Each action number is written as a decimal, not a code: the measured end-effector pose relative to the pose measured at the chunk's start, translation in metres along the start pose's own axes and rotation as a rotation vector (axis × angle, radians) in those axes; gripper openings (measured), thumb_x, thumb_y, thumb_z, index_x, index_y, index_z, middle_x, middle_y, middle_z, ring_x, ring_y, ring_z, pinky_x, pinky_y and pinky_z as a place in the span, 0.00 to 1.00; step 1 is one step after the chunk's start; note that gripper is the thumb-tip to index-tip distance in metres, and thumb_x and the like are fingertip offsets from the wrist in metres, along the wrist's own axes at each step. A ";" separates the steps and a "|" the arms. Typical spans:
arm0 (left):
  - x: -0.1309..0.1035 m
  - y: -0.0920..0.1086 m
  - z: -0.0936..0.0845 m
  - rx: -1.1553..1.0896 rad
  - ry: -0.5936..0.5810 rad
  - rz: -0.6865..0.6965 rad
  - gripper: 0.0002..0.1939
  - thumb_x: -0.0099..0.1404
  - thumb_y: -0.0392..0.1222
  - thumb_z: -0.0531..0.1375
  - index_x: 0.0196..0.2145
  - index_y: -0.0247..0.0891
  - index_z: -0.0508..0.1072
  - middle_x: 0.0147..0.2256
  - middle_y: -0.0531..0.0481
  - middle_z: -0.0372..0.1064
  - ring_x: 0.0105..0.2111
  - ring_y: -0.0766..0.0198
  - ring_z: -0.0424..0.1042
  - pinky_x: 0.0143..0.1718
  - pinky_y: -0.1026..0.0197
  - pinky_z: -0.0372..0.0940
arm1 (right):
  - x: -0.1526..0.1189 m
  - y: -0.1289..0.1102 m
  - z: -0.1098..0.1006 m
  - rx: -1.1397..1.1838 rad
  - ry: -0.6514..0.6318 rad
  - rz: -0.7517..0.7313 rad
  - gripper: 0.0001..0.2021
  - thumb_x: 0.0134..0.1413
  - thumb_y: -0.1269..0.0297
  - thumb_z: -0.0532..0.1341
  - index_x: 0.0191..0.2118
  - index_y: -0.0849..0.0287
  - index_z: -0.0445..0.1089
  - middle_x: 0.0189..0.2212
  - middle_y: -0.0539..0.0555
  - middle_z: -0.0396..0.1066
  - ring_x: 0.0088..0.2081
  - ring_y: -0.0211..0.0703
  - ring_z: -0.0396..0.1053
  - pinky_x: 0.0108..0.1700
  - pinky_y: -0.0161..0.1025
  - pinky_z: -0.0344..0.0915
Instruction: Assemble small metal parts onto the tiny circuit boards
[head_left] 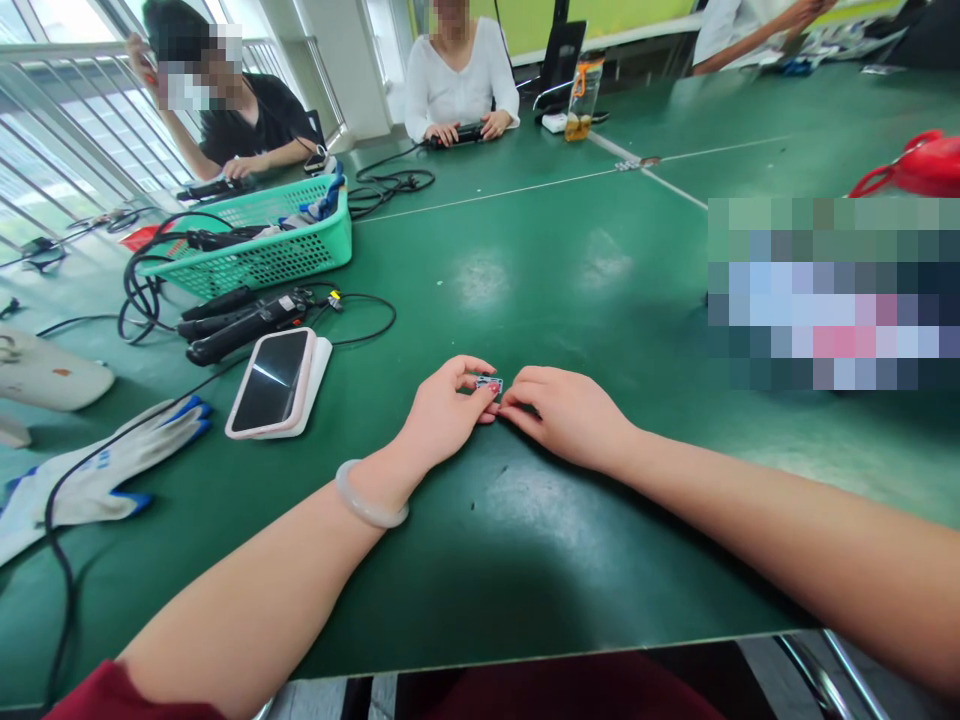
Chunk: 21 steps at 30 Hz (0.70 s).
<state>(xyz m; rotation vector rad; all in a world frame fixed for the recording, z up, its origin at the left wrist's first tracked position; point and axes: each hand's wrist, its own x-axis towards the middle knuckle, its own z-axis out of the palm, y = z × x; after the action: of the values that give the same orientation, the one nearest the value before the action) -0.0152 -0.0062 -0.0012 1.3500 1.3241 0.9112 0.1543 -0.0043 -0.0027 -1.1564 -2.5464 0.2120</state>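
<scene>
Between the thumb and fingers of my left hand (444, 408) is a small flat bluish-grey piece (490, 384) with light and dark marks; its kind is too small to make out. My left hand is closed on it, just above the green table, and wears a pale bangle (367, 500) at the wrist. My right hand (566, 415) rests close by on the right, its fingers pinched together and their tips near the piece. Whether those fingertips hold anything cannot be seen.
Left of my hands lie a phone (271, 382), black handheld devices (251, 325) with cables and a white-blue glove (97, 475). Behind stands a green basket (277, 255). A bottle (583, 98) and a red pouch (926, 165) sit farther off. Other people sit across the table.
</scene>
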 end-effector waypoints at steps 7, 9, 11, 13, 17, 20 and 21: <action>0.001 0.002 0.000 -0.006 0.075 0.020 0.10 0.58 0.38 0.62 0.38 0.36 0.67 0.31 0.52 0.68 0.26 0.67 0.75 0.28 0.65 0.71 | 0.000 0.003 0.002 0.031 0.019 -0.009 0.13 0.61 0.62 0.53 0.33 0.59 0.73 0.33 0.53 0.72 0.36 0.41 0.68 0.39 0.37 0.61; 0.001 0.001 -0.001 0.024 0.079 0.029 0.10 0.59 0.38 0.61 0.39 0.37 0.67 0.31 0.52 0.68 0.26 0.67 0.75 0.29 0.65 0.71 | 0.000 0.003 0.003 0.015 0.003 -0.032 0.13 0.61 0.62 0.53 0.34 0.59 0.74 0.33 0.53 0.72 0.36 0.41 0.68 0.39 0.37 0.62; 0.002 0.001 -0.001 0.045 0.081 0.038 0.10 0.59 0.38 0.60 0.39 0.37 0.67 0.31 0.52 0.68 0.26 0.67 0.75 0.29 0.65 0.71 | -0.001 0.003 0.003 -0.001 -0.008 -0.047 0.13 0.61 0.63 0.53 0.35 0.58 0.74 0.32 0.53 0.72 0.37 0.42 0.68 0.39 0.38 0.62; 0.002 0.000 -0.001 0.057 0.081 0.043 0.10 0.59 0.38 0.60 0.39 0.37 0.67 0.31 0.52 0.68 0.26 0.67 0.75 0.28 0.66 0.71 | -0.002 0.002 0.003 -0.004 -0.015 -0.044 0.13 0.61 0.63 0.53 0.34 0.58 0.75 0.32 0.53 0.72 0.37 0.42 0.68 0.40 0.38 0.62; 0.001 -0.001 -0.002 0.072 0.078 0.057 0.10 0.59 0.39 0.60 0.39 0.37 0.67 0.31 0.52 0.68 0.27 0.67 0.75 0.28 0.66 0.71 | -0.004 0.000 0.000 0.018 -0.017 0.013 0.13 0.61 0.64 0.52 0.35 0.59 0.75 0.32 0.54 0.72 0.37 0.42 0.69 0.40 0.38 0.62; 0.002 -0.001 -0.002 0.077 0.078 0.073 0.10 0.59 0.39 0.60 0.39 0.37 0.67 0.31 0.52 0.68 0.26 0.67 0.75 0.28 0.66 0.71 | -0.004 0.000 0.000 0.032 0.002 0.048 0.12 0.60 0.60 0.54 0.36 0.58 0.74 0.33 0.53 0.72 0.36 0.42 0.69 0.39 0.38 0.63; 0.002 -0.001 -0.002 0.081 0.080 0.079 0.10 0.59 0.39 0.60 0.39 0.37 0.67 0.31 0.51 0.68 0.26 0.68 0.75 0.27 0.67 0.71 | -0.004 0.000 0.000 0.035 0.003 0.050 0.12 0.59 0.59 0.56 0.36 0.57 0.74 0.34 0.53 0.72 0.36 0.42 0.69 0.39 0.38 0.63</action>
<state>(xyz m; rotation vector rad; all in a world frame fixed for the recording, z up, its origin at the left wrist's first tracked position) -0.0174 -0.0045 -0.0022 1.4499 1.3891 0.9832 0.1568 -0.0079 -0.0035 -1.2068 -2.5037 0.2652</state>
